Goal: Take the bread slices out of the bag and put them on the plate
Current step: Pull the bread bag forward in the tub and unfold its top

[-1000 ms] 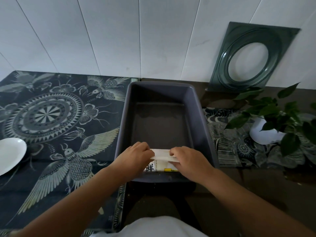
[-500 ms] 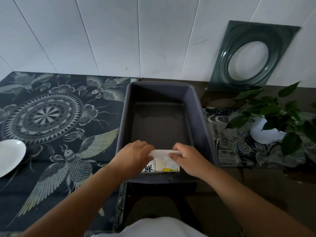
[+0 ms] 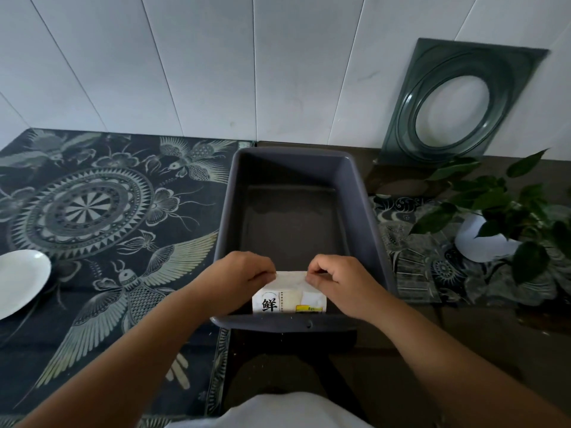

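Note:
A white bread bag (image 3: 289,299) with black and yellow print stands at the near end of a grey rectangular bin (image 3: 361,193). My left hand (image 3: 238,281) pinches the left side of the bag's top flap. My right hand (image 3: 340,282) pinches the right side of the same flap. The bread slices inside are hidden by the bag. A white plate (image 3: 18,281) lies far to the left on the patterned cloth, partly cut off by the frame edge.
A dark cloth (image 3: 102,208) with bird and mandala patterns covers the table's left. A potted plant (image 3: 500,223) in a white pot stands at the right. A green square frame (image 3: 457,103) with a round hole leans on the white wall.
Both hands have drawn slightly apart along the bag's top, and more of the printed front of the bag now shows between them.

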`<state>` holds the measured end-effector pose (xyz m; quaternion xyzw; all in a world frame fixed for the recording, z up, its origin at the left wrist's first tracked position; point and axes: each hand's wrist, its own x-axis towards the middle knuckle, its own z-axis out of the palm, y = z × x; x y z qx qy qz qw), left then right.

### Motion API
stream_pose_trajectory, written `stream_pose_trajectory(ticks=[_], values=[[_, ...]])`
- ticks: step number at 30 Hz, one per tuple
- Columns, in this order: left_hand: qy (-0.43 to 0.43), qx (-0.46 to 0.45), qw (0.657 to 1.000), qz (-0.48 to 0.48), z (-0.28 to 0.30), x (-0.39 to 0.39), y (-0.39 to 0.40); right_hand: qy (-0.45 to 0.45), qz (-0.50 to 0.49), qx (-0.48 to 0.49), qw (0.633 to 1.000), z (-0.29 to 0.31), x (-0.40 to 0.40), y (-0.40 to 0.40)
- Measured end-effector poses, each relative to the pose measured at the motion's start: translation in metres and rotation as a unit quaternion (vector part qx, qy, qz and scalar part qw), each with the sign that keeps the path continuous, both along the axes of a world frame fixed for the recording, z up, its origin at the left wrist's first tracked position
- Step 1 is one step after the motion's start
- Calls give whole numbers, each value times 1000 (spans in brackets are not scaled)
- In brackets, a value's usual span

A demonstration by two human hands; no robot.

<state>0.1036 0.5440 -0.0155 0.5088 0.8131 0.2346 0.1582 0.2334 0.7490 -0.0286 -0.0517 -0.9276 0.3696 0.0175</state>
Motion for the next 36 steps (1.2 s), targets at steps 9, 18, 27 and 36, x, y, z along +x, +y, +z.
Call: stream_pose_trajectory(ticks=[9,18,27,36], values=[[183,45,982,-23,-8,18,5,-56,-103,-159,980,3,-12,-1],[221,32,974,-29,-15,27,6,-74,-113,-193,972,7,-13,-4],[229,51,971,-42,-17,45,-12,44,-86,56,994,17,-47,9],[285,-34,954,-86,6,28,-4,212,213,354,886,36,-40,-10]])
